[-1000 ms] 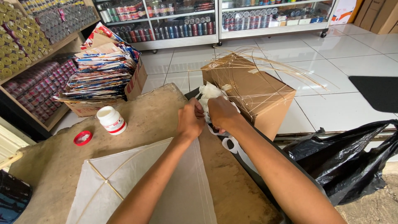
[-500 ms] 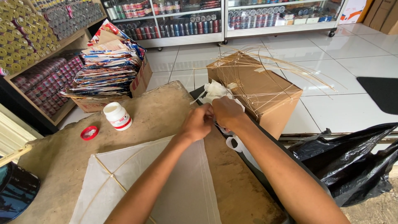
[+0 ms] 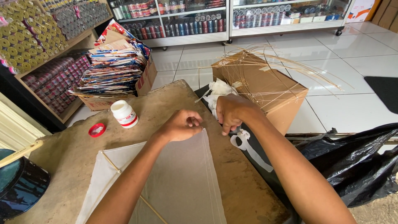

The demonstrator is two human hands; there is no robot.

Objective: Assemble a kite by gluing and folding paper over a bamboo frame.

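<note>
Parting since earlier, left hand (image 3: 181, 124) pinches the kite (image 3: 178, 178) tip; right hand (image 3: 230, 112) fisted around scissors (image 3: 242, 137).

Hidden under the right hand (image 3: 232, 114): whatever it pinches at the surface's (image 3: 74, 157) far edge. Cut off at the bottom: white kite (image 3: 182, 182). Shelf bottles too small.

Brown worktable (image 3: 78, 157), white paper kite (image 3: 182, 182), white glue bottle (image 3: 124, 113), red cap (image 3: 96, 130)
</note>
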